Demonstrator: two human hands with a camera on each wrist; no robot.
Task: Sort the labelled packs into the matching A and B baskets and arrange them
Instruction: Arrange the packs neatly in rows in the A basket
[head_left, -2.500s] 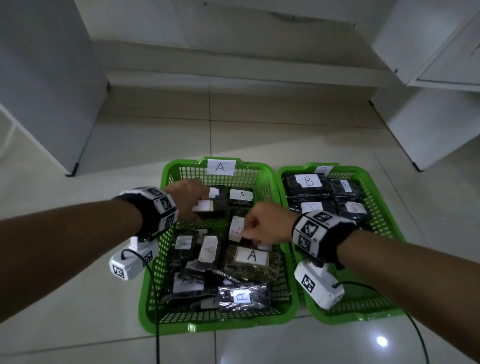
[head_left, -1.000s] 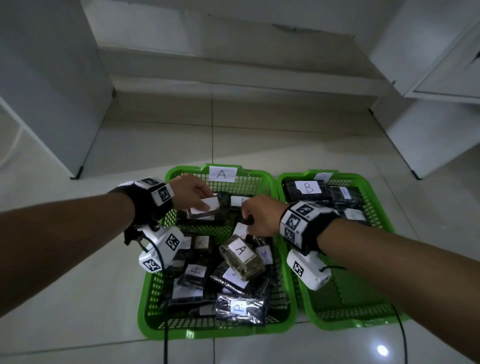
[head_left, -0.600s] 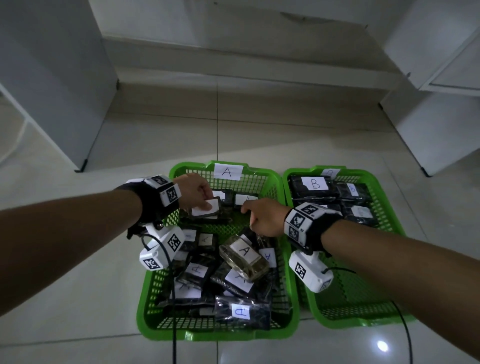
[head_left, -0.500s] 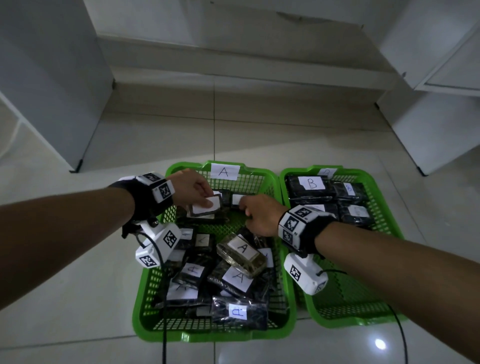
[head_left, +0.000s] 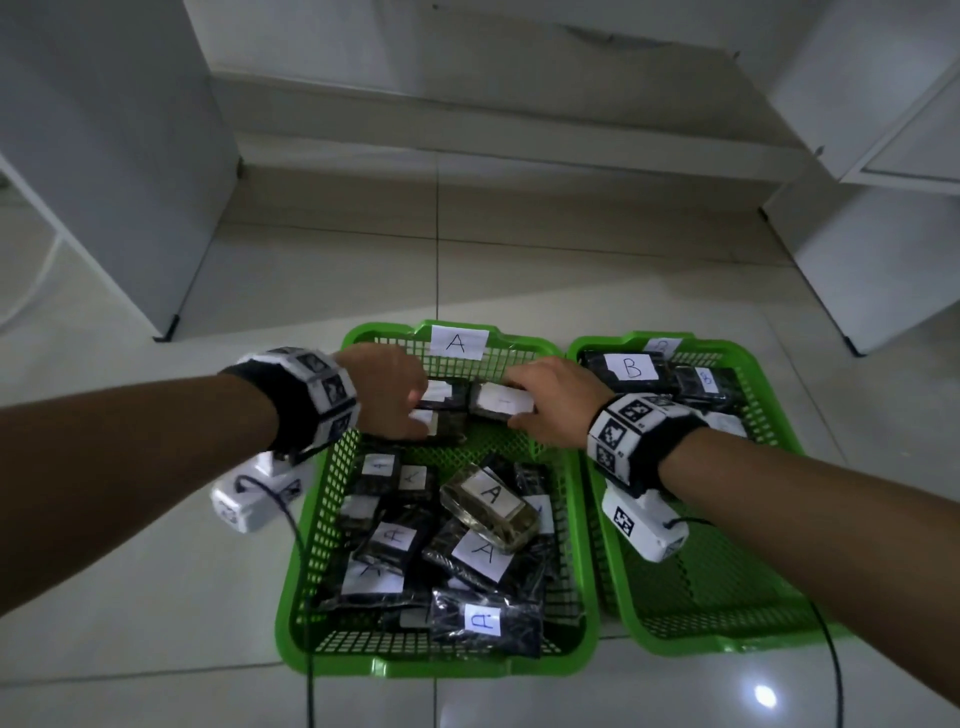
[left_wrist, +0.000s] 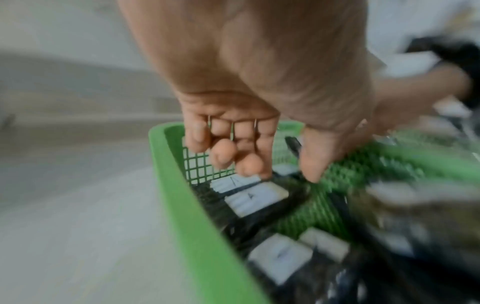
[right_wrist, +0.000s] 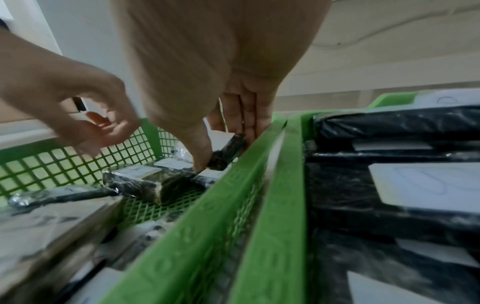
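Two green mesh baskets sit side by side, rims touching, on a pale tiled floor (head_left: 519, 270). The A basket (head_left: 291, 613), marked by a paper tag on its far wall, lies to the left of the B basket (head_left: 769, 415).

Both of the person's hands reach into the far end of the A basket. The right hand (head_left: 556, 402) grips a dark wrapped pack (head_left: 503, 402) with a white label, thumb on its near edge and fingers (right_wrist: 249, 115) curled over its far edge, close against the wall shared with the B basket; the pack is tilted, one end raised. The left hand (head_left: 387, 397) hangs over the far left corner of the A basket with fingers (left_wrist: 223, 152) loosely bent and thumb apart, closed on nothing; the wrist view shows their tips just above two labelled packs (left_wrist: 249, 193) lying flat against the left wall, though blur hides whether they touch.

Nearer the person, the rest of the A basket holds a loose heap of packs marked A, among them a clear-wrapped brownish pack (head_left: 488, 506) resting on top at an angle, and a dark pack (head_left: 485, 621) lying against the near wall.

In the B basket, dark packs marked B (head_left: 631, 370) are stacked at the far end, while bare mesh shows at its near end.

Each wrist carries a black band with square printed markers and a white camera unit (head_left: 644, 525) trailing a black cable.
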